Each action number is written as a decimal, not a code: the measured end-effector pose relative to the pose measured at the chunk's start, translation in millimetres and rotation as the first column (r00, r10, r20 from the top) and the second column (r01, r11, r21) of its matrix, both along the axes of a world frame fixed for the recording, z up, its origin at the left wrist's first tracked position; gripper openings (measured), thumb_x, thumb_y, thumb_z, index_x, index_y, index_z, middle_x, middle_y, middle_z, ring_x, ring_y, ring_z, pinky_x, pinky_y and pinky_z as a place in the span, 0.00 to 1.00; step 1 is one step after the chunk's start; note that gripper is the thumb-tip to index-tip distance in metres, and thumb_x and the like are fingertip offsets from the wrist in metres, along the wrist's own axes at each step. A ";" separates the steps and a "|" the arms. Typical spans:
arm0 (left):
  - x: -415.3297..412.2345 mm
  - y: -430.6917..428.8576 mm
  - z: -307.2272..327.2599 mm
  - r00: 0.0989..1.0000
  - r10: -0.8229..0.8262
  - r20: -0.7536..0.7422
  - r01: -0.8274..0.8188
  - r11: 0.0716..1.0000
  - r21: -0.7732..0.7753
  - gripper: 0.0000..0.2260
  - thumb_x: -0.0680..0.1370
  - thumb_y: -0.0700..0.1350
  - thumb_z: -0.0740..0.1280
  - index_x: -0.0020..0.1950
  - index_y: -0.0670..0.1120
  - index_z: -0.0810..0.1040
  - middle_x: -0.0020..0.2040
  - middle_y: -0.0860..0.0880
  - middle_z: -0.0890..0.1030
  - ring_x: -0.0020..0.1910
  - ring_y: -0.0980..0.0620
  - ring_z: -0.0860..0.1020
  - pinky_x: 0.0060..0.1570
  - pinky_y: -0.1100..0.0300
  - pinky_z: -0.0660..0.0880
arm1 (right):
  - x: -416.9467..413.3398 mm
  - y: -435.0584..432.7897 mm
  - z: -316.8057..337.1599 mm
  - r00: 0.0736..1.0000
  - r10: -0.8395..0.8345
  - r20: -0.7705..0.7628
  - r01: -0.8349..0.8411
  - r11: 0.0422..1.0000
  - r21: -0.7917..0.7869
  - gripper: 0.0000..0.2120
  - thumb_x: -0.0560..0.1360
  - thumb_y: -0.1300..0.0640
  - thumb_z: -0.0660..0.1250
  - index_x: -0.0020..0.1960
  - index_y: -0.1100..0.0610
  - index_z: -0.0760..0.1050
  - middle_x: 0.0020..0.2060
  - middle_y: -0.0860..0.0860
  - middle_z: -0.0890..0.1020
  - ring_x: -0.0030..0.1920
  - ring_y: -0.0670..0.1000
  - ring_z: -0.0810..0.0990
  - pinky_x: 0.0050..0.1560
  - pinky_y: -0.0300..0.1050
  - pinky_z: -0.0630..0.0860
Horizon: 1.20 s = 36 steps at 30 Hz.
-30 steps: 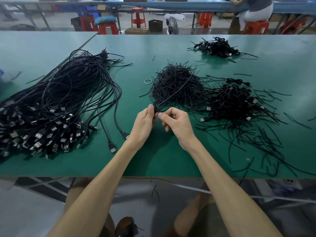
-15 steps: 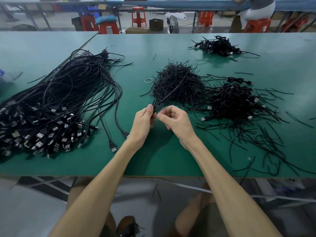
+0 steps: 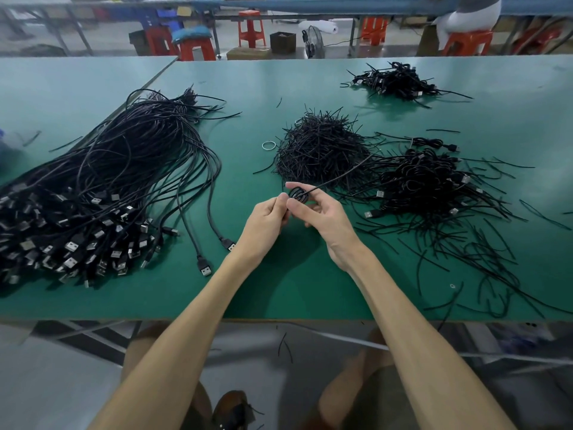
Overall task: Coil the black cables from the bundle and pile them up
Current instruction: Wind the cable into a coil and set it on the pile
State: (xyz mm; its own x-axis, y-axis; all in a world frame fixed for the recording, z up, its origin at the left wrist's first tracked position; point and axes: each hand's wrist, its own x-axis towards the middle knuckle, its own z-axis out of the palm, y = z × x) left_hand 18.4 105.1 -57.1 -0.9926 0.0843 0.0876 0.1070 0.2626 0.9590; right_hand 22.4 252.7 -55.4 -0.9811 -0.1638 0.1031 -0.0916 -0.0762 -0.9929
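— What was laid out on the bench?

— A green worktable (image 3: 279, 290) was seen. The bundle of uncoiled USB cables (image 3: 108, 187) was spread over its left side, with the plugs fanned toward the near edge. A pile of coiled cables (image 3: 428, 184) was heaped on the right, and a mound of short black ties (image 3: 319, 147) stood between the two, farther back.

— And where was the piece being worked?

— A small coil (image 3: 298, 193) was held above the table near the middle, just in front of the ties. Its left edge was pinched by the curled fingers of the left hand (image 3: 263, 221). Its right side was gripped between thumb and forefinger of the right hand (image 3: 325, 215).

— How was it judged to handle?

— It was judged light, thin and limp, yet springy enough to unwind if released. The loops are best pinched together across the ring, not taken by a single turn.

— Which way was it pointed?

— The ring was tilted roughly face-on to the camera. A loose strand (image 3: 341, 173) was drawn out of it, its long axis running up and to the right over the ties. Whether it was the cable's own tail or a tie could not be told.
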 end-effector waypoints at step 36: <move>1.9 -2.4 5.7 0.989 0.081 0.120 -0.107 0.968 0.229 0.19 0.86 0.49 0.56 0.35 0.48 0.65 0.26 0.56 0.63 0.23 0.57 0.57 0.21 0.66 0.56 | -1.3 -3.1 -7.9 0.999 -0.031 -0.043 0.032 0.999 0.023 0.07 0.75 0.62 0.76 0.52 0.53 0.83 0.45 0.47 0.88 0.43 0.42 0.83 0.45 0.33 0.77</move>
State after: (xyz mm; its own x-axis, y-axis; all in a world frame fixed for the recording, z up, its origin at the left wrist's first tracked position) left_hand 20.3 102.7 -51.4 -0.9997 -0.0199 -0.0156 -0.0162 0.0336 0.9993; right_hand 21.1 249.6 -63.2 -0.9806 -0.1358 0.1416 -0.1361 -0.0493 -0.9895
